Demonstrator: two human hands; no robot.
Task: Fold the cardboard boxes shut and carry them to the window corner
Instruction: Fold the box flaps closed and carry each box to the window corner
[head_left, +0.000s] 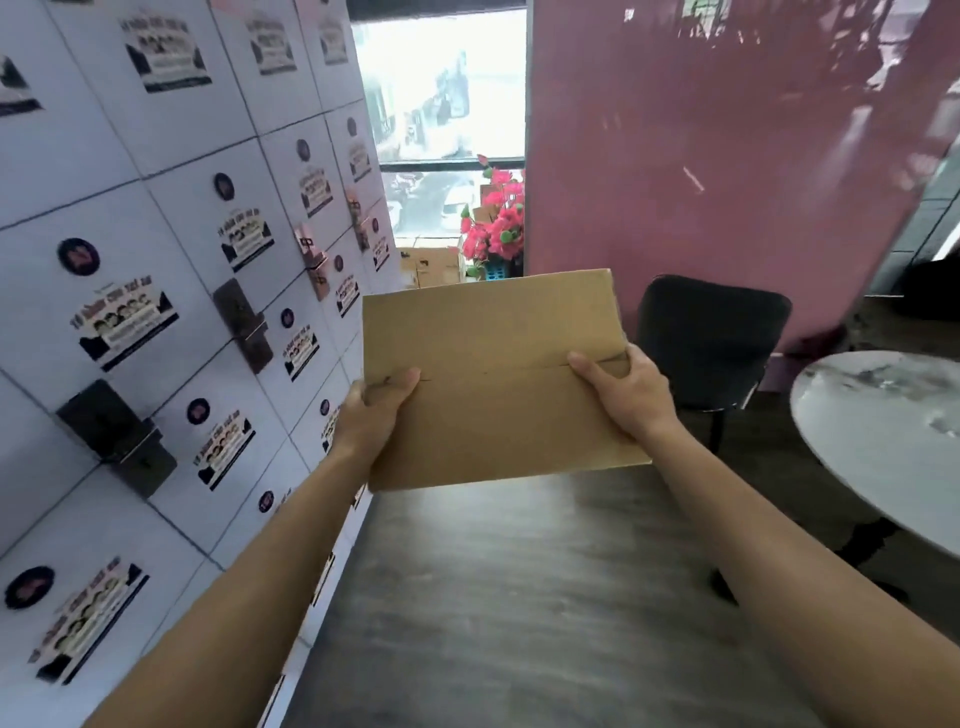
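White lockers with stickers run along my left; beside them my left hand grips the left edge of the cardboard box, thumb over the closed flap seam. My right hand grips its right edge likewise, holding the box in the air above the dark floor. Further right stand a black chair and a round marble table; ahead, more boxes sit by the window.

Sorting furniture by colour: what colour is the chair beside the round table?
Black: the chair has a dark, padded-looking back, seen in the head view.
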